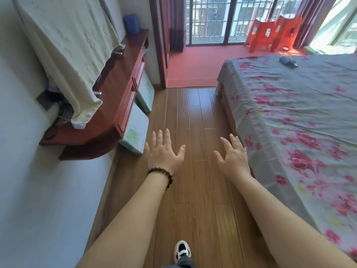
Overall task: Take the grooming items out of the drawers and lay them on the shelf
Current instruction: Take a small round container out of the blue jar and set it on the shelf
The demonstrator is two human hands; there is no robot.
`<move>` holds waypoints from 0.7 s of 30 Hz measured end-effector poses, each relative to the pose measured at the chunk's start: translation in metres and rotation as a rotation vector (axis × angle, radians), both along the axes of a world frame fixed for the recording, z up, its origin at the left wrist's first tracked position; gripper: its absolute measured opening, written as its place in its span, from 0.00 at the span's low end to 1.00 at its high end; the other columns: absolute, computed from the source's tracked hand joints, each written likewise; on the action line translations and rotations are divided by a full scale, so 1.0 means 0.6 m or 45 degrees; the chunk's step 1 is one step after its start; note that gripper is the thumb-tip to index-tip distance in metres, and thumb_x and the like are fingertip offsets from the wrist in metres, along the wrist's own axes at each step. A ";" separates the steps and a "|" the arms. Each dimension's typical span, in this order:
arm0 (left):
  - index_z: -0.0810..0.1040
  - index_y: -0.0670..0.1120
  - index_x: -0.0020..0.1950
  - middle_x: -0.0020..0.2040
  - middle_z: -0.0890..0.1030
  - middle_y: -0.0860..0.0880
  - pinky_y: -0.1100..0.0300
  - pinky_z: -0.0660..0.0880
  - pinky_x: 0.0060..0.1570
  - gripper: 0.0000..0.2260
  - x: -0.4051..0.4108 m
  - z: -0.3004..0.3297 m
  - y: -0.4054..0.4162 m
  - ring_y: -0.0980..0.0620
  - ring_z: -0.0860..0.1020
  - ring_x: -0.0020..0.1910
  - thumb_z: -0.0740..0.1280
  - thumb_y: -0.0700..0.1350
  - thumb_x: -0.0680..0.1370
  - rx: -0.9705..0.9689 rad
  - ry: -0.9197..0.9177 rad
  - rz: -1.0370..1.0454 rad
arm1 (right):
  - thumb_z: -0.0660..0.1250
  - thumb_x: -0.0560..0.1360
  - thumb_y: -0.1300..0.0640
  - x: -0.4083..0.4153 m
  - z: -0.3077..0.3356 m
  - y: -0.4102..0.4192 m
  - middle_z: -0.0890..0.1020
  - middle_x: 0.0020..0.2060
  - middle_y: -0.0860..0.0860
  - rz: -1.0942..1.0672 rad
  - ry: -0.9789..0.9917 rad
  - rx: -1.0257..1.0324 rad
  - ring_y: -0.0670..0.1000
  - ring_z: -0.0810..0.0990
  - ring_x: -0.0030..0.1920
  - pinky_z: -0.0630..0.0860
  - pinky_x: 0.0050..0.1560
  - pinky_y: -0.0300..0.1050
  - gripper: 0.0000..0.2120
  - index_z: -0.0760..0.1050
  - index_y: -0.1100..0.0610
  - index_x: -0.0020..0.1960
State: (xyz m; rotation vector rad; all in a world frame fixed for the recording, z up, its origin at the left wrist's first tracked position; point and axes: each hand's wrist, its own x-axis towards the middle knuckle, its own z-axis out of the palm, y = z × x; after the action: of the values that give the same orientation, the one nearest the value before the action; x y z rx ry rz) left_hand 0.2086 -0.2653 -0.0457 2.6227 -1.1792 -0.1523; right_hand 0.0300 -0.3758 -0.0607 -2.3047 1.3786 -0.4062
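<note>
My left hand and my right hand are both stretched out in front of me over the wooden floor, palms down, fingers spread, holding nothing. A bead bracelet sits on my left wrist. To the left, a red-brown wooden shelf unit runs along the wall. Its drawers on the front face are closed. A pale cloth drapes over something standing on the shelf top. No grooming items are visible.
A bed with a flowered sheet fills the right side. Framed panels lean under the shelf. A blue object stands at the shelf's far end. Orange plastic stools stand by the window. A wooden floor aisle runs between shelf and bed.
</note>
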 end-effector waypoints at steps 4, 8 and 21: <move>0.45 0.51 0.79 0.80 0.48 0.48 0.45 0.42 0.74 0.34 0.078 0.009 -0.101 0.48 0.43 0.78 0.50 0.65 0.78 0.008 -0.007 -0.007 | 0.60 0.78 0.47 0.077 0.010 -0.096 0.54 0.77 0.53 -0.011 -0.009 0.006 0.51 0.46 0.77 0.44 0.76 0.56 0.27 0.60 0.51 0.74; 0.44 0.51 0.79 0.80 0.47 0.48 0.45 0.42 0.74 0.34 0.134 0.007 -0.189 0.47 0.43 0.78 0.50 0.65 0.78 0.035 -0.005 -0.010 | 0.60 0.78 0.47 0.140 0.008 -0.186 0.54 0.77 0.53 -0.014 -0.005 0.036 0.51 0.46 0.77 0.44 0.76 0.56 0.27 0.59 0.51 0.75; 0.46 0.50 0.79 0.80 0.50 0.47 0.43 0.44 0.74 0.34 0.307 -0.021 -0.621 0.47 0.45 0.78 0.52 0.64 0.78 0.038 0.024 0.067 | 0.60 0.78 0.47 0.323 -0.027 -0.635 0.53 0.77 0.52 0.070 0.007 0.090 0.51 0.46 0.77 0.44 0.76 0.56 0.26 0.59 0.50 0.74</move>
State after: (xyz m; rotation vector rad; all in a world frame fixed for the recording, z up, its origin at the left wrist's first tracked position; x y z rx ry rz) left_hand 0.3926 -0.6377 -0.0585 2.6693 -1.1091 -0.1851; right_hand 0.2239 -0.7565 -0.0770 -2.2818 1.3081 -0.3293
